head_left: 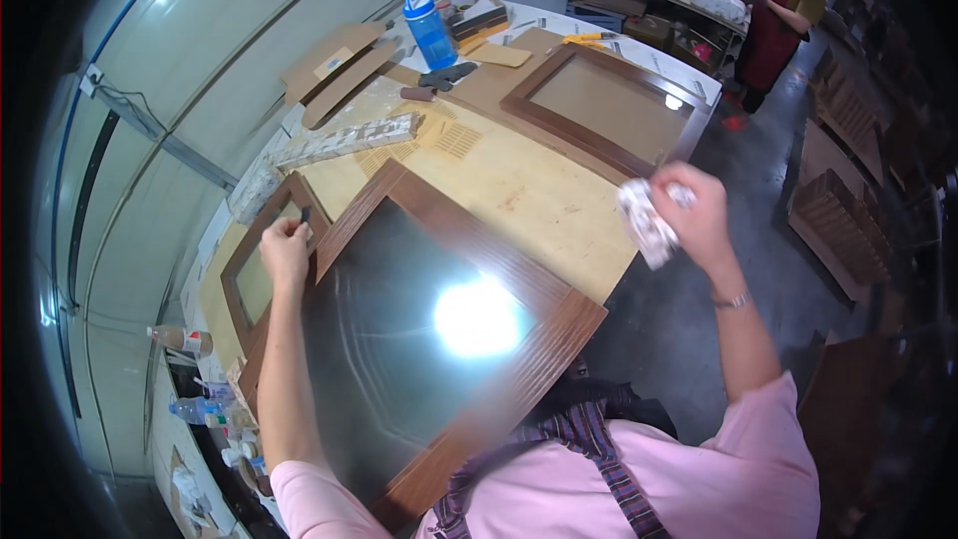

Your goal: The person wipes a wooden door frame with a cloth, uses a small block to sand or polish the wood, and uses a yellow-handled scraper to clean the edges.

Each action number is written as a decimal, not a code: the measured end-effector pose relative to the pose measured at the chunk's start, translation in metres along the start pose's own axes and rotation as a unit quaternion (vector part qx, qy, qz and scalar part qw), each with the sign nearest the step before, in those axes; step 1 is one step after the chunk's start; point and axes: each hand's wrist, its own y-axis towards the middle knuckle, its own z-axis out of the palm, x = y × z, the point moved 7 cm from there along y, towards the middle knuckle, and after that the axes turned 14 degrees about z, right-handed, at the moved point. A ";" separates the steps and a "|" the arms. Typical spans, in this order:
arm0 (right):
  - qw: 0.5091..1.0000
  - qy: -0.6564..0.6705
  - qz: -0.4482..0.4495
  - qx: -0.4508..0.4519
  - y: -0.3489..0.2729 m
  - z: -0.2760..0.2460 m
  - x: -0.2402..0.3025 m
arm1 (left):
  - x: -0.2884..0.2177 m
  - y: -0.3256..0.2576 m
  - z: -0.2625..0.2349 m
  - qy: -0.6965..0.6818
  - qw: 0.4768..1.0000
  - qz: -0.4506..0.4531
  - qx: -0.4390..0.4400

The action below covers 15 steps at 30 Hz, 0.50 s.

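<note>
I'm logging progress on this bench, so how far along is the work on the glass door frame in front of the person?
Already done: the brown framed glass panel lies flat on the workbench, its glass reflecting a lamp. In hand: the left hand presses a small dark tool to the frame's far corner, while the right hand holds a crumpled white cloth off the glass. Left: two more frames wait nearby.

A brown cardboard box [334, 68] lay flat at the far end of the table. It had a small white label [332, 62] on top. Small bottles [185, 341] with labels stood by the left edge.
</note>
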 end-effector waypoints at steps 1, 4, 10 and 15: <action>0.999 -0.012 -0.035 0.008 0.018 0.020 0.025 | 0.008 -0.003 0.006 -0.086 0.994 -0.048 0.038; 0.964 0.044 -0.238 0.108 0.040 0.120 0.102 | -0.008 -0.005 0.006 -0.133 0.991 -0.001 0.006; 0.908 -0.114 -0.305 0.265 0.064 0.302 0.113 | 0.003 -0.013 -0.001 -0.127 0.992 -0.016 -0.015; 0.960 -0.097 -0.203 0.166 0.131 0.282 0.115 | -0.006 -0.006 0.007 -0.107 0.994 0.017 -0.019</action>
